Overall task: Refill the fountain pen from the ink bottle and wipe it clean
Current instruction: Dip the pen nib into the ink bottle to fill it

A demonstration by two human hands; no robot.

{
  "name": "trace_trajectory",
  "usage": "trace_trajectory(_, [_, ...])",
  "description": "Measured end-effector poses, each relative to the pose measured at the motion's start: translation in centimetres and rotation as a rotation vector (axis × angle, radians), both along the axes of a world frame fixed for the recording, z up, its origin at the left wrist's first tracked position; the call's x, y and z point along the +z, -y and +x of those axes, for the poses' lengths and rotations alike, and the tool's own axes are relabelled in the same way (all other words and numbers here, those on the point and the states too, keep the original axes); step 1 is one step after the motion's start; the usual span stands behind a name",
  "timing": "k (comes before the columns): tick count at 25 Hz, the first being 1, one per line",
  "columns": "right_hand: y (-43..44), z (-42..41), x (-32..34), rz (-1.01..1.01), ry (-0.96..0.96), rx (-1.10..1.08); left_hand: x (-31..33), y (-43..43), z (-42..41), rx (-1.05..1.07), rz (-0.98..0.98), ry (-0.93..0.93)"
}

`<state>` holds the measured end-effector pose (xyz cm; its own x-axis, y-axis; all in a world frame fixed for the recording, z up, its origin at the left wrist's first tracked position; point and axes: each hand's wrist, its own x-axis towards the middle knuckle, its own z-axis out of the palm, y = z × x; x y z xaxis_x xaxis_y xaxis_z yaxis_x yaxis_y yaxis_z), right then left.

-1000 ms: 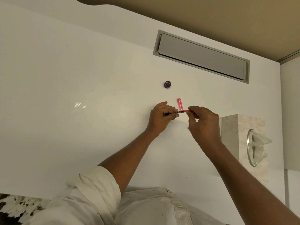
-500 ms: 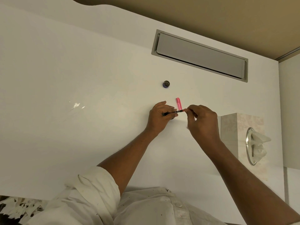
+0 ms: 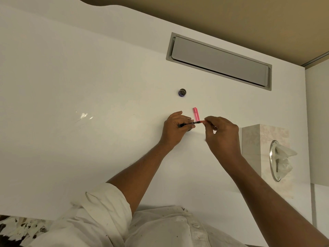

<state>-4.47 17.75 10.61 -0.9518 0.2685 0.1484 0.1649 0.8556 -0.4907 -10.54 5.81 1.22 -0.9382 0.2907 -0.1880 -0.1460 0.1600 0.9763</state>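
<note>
**Two hands hold a thin pen between them over a white surface**

A pale tissue box (image 3: 252, 148) stands just right of the right hand (image 3: 222, 135), with a white tissue (image 3: 283, 157) poking from its oval opening. Beyond the left hand (image 3: 175, 130), well apart from it, sits a small dark round pot (image 3: 182, 92) with a purple tinge; its contents cannot be made out.

The pen (image 3: 191, 123) lies level between the hands, above the surface (image 3: 89, 77). The left hand's curled fingers grip its dark end, and the right hand's fingertips pinch its pink end. A short pink tube (image 3: 196, 116) lies on the surface just beyond the gap between the hands.

The pen's nib is hidden. A dark shape under the left hand's fingers is mostly covered and cannot be identified.
</note>
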Motion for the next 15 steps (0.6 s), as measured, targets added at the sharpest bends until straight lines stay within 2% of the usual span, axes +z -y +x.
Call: trace_trajectory(15, [-0.01,-0.22,-0.08,0.011,0.059,-0.019,-0.16,-0.11,0.11,0.001,0.002,0.071])
